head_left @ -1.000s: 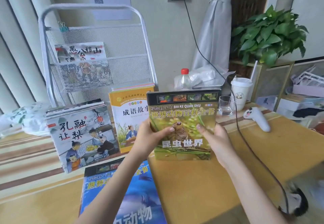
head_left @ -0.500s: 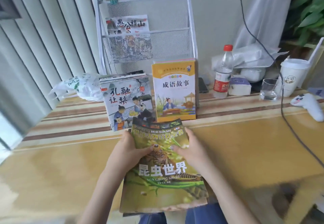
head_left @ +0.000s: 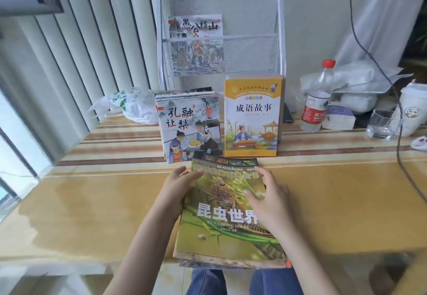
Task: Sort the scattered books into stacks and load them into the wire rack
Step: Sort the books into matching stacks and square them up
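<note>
Books are what we are sorting, and the green insect book (head_left: 227, 211) lies flat on the bench (head_left: 92, 202) between our hands, topping a short stack whose lower edges poke out toward us past the bench edge. Our left hand (head_left: 175, 193) holds the book's left edge, thumb laid over the cover near the top corner. Our right hand (head_left: 269, 199) rests on the right side of the cover with its fingers spread and lightly bent, pressing rather than gripping.

Just beyond our fingertips two more stacks stand upright: the ink-painting picture books (head_left: 188, 125) ahead of the left hand and the yellow story books (head_left: 253, 115) ahead of the right. Behind them rises the wire rack (head_left: 219, 40), with one picture book (head_left: 196, 38) already in its mesh pocket. Off beyond the right hand stand a water bottle (head_left: 317, 97) and a glass (head_left: 381, 124).

We judge the step in hand to be squaring this flat stack. To do it well we should press down with the right hand while the left slides along the spine side, nudging the lower books until all edges line up. The stack overhangs the near edge, so we ought to push it forward before letting go, or the bottom books may tip into our lap
</note>
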`<state>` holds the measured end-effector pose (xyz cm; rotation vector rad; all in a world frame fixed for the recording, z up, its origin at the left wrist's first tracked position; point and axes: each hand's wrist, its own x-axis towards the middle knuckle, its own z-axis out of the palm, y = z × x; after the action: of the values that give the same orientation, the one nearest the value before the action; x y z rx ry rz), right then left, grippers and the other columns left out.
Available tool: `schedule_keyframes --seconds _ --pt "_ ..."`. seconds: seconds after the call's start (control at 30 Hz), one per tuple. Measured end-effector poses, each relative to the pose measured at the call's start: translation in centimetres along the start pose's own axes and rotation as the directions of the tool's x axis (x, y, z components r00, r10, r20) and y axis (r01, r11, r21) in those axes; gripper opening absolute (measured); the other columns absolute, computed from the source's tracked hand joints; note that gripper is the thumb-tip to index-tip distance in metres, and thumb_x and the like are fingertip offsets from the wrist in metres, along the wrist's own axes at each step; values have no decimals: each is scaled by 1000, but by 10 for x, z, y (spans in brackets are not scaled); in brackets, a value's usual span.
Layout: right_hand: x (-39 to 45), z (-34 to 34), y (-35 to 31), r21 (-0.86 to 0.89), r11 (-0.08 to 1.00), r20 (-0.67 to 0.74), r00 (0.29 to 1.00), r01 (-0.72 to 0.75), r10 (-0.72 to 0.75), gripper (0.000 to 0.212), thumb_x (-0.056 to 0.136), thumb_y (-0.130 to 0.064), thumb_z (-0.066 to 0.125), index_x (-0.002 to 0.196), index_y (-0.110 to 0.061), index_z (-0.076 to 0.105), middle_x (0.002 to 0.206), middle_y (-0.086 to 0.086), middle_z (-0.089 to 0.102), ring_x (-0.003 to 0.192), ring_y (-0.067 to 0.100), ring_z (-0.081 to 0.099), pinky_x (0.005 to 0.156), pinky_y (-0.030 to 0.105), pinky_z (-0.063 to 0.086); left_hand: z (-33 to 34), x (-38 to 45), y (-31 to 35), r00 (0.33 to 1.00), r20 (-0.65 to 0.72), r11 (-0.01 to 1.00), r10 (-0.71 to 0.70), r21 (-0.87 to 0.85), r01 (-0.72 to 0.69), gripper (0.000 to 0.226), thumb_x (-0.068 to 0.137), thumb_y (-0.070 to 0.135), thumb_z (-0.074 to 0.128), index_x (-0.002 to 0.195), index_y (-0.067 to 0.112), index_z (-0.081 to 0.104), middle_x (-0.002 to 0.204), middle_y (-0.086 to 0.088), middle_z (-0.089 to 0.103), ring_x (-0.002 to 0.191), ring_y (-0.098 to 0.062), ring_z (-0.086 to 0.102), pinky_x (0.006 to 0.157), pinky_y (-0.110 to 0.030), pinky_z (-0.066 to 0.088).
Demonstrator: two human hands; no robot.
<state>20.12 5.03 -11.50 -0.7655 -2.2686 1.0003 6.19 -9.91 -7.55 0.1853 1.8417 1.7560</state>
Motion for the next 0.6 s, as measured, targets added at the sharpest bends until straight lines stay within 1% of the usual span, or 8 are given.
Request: schedule_keyframes --seconds 0.1,0.2,0.3,0.37,0.4,0.43,0.5,0.6 --pt "0 -2 0 33 999 2 1000 -7 7 54 85 -27 66 132 -37 40 99 -5 47 106 15 36 74 27 28 4 1 5 978 152 987 -146 -40 154 45 80 28 71 113 -2 62 88 -20 72 65 -31 70 56 -35 58" --pt "0 -4 1 59 998 0 1000 8 -8 53 84 -22 68 129 -32 43 105 -3 51 113 18 41 80 28 33 13 2 5 988 105 992 -110 80 102 38 81 27 73 107 4 59 78 -14 73 60 -27 70 53 -32 57" --pt "5 -13 -8 298 948 39 994 -108 101 62 81 -22 72 132 -28 37 130 -10 45 123 5 40 92 21 32 18 -3 8 993 63 994 104 12 -105 29 83 20 71 105 6 58 74 -9 74 61 -23 71 51 -29 55" --pt "13 -29 -21 453 874 93 984 -175 149 65 79 -30 73 131 -30 35 118 -33 46 106 -8 51 85 14 38 19 -10 16 937 97 941 335 -95 -326 25 81 21 72 103 15 62 82 -8 74 71 -22 72 55 -29 56" --pt "20 -40 -28 547 824 112 988 -149 105 60 78 -31 73 128 -28 39 110 -37 54 96 -12 58 80 10 43 19 -14 23 885 123 891 449 -139 -432 22 79 24 73 99 22 65 88 -7 74 76 -21 72 59 -28 57" --pt "27 -50 -34 641 762 108 994 -91 28 54 78 -29 71 126 -25 46 106 -30 63 93 -9 62 78 11 47 21 -17 31 825 153 836 544 -176 -519 21 78 25 73 97 27 65 92 -4 74 80 -19 72 63 -27 56" --pt "38 -70 -44 730 681 51 990 52 -130 45 77 -25 67 120 -29 55 112 -14 68 104 2 63 85 18 50 24 -20 44 733 188 756 654 -211 -620 25 79 21 72 101 26 62 95 1 74 85 -14 71 68 -24 55" --pt "40 -80 -50 711 690 43 971 136 -236 39 75 -30 69 111 -41 59 114 -11 67 108 4 61 86 16 48 24 -18 46 724 175 744 667 -186 -641 43 69 24 79 106 19 59 98 1 74 89 -14 70 71 -21 54"
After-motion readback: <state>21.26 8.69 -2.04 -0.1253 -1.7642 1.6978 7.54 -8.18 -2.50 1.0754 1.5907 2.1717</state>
